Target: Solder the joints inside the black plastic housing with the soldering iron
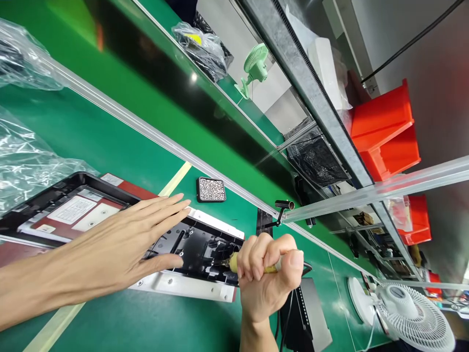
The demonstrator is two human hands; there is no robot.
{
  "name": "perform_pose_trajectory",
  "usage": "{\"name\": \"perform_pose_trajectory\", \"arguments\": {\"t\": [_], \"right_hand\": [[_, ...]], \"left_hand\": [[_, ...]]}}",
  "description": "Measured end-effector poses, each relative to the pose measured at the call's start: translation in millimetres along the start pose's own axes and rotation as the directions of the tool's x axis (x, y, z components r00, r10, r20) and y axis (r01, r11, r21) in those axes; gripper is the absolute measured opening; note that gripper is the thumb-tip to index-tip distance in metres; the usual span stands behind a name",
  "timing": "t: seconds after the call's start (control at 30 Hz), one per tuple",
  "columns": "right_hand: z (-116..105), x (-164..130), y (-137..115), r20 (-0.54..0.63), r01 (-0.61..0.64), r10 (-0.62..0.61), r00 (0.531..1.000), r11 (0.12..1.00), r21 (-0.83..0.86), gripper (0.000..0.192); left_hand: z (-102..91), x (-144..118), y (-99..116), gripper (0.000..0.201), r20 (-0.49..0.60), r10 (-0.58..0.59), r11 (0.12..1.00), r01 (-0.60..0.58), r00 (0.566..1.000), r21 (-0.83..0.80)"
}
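We see a flat black plastic device housing with white metal edge strips (198, 247) lying on the green worktop (110, 142), our left hand (120, 244) spread open and flat upon it while our right hand (267, 274) is fisted around a yellow-handled soldering iron (234, 262) whose tip meets the housing's inner frame. Just beyond sits a small black tray of silvery screws (211, 189), with crumpled clear plastic bags (25, 161) crowding the left. An aluminium rail (164, 137) bounds the far edge; a white desk fan (414, 318) stands at right, open green surface in front.
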State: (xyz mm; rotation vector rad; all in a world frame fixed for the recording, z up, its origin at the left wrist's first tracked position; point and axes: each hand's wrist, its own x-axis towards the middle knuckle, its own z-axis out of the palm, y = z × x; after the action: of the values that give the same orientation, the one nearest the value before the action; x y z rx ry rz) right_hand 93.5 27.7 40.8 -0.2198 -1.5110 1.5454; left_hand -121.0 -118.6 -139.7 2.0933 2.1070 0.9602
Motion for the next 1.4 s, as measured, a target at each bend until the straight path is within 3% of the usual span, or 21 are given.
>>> {"name": "perform_pose_trajectory", "arguments": {"t": [0.13,0.3,0.7,1.4], "right_hand": [[1,0,1,0.015,0.026,-0.026,1.0,1.0,-0.011,0.063],[2,0,2,0.039,0.04,-0.04,0.998,0.999,-0.004,0.062],[4,1,-1,0.055,0.042,-0.04,0.998,0.999,-0.036,0.063],[5,3,-4,0.077,0.025,-0.02,0.997,0.998,-0.059,0.06]], "left_hand": [[3.4,-4,2,0.142,-0.009,0.012,0.999,-0.012,1.0,0.039],[11.8,-1,12,0.151,-0.188,0.034,0.995,-0.016,0.982,0.098],[11.7,4,16,0.125,-0.207,0.066,0.991,-0.04,0.976,0.128],[11.8,4,21,0.122,-0.206,0.043,0.996,-0.026,0.978,0.087]]}}
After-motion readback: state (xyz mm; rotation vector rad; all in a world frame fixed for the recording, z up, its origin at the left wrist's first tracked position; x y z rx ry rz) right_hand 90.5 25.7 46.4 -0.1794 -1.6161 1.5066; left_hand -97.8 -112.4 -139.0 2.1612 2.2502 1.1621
